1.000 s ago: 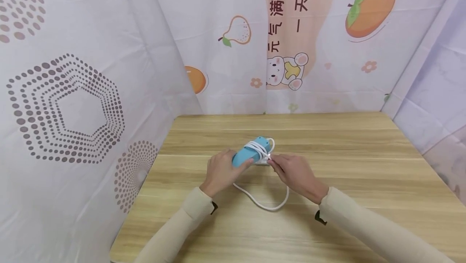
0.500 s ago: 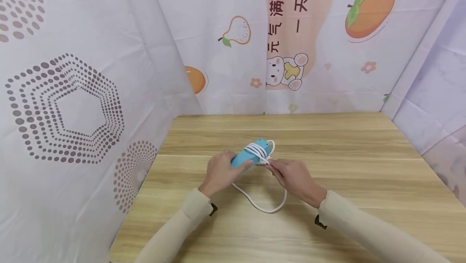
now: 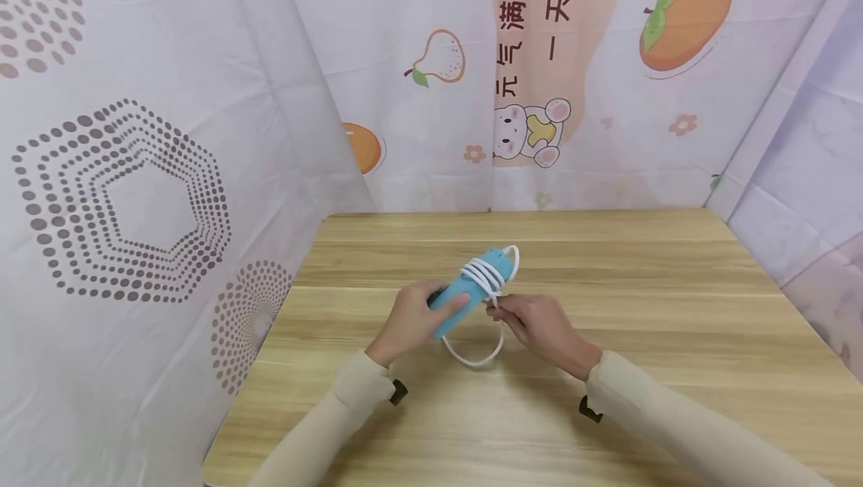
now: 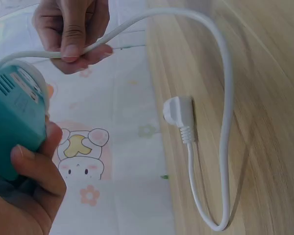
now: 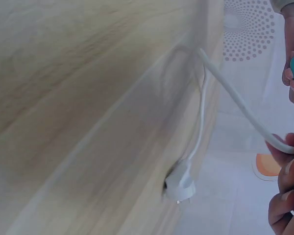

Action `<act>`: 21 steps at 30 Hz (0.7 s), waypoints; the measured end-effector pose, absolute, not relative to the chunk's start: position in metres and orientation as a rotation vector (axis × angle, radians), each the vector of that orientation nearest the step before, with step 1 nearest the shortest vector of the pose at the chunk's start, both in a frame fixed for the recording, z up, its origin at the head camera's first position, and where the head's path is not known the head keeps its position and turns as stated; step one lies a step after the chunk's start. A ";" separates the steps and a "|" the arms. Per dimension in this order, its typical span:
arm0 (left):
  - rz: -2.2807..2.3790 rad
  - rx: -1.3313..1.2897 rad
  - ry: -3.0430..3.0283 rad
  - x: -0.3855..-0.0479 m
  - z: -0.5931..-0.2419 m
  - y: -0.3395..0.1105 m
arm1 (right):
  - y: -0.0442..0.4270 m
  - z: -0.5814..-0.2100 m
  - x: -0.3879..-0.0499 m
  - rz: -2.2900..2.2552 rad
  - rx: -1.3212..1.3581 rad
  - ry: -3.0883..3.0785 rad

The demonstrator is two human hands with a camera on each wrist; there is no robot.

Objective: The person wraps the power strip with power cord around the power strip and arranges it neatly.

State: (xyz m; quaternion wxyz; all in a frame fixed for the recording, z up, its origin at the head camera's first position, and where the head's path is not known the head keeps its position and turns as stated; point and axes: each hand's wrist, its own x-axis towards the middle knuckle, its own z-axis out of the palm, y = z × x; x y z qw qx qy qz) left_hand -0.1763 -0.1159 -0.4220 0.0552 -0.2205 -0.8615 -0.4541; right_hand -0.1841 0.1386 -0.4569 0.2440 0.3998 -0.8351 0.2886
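Note:
A blue power strip (image 3: 473, 293) is held at its near end by my left hand (image 3: 410, 320), tilted with its far end up and to the right. Several turns of its white cord (image 3: 483, 275) lie around the strip's far half. My right hand (image 3: 544, 330) pinches the cord just right of the strip, between thumb and fingers. From there a loose loop hangs toward the table. In the left wrist view the white plug (image 4: 180, 113) lies on the wood at the cord's end; the right wrist view also has this plug (image 5: 180, 183). The head view hides it.
The wooden table (image 3: 640, 270) has light grain and meets a white printed curtain (image 3: 418, 142) along its back edge. Another patterned curtain (image 3: 270, 135) hangs at the left side. Dark bands show at both sleeve cuffs.
The power strip's far end has shifted up and right, and the strip is tilted more steeply. My right hand has moved slightly left with the cord, and the hanging loop has become smaller.

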 end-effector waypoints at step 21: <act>-1.711 -1.189 -2.561 -0.179 -0.425 -0.116 | 0.132 -0.461 -0.180 0.766 1.095 -2.266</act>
